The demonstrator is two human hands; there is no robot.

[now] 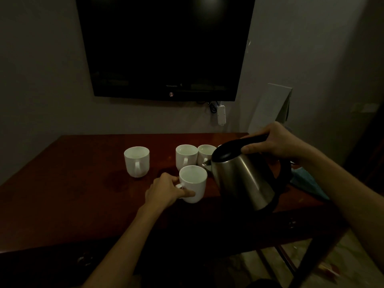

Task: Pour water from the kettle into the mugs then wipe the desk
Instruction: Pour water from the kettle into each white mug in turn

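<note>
Right grip tilts kettle beside left-held mug.

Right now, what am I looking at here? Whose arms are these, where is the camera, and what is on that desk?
There is no machine here: a person wears one wide-angle camera on the head, so you look forward and down along their own two arms.

The left hand grips the handle of the nearest white mug. The right hand holds a steel kettle by its black handle, tilted with its spout toward that mug. Whether water is flowing is too dim to tell.

On the dark wooden desk stand three more white mugs: one alone on the left and two side by side behind. A bluish cloth lies at the desk's right edge. A dark television hangs on the wall above.
</note>
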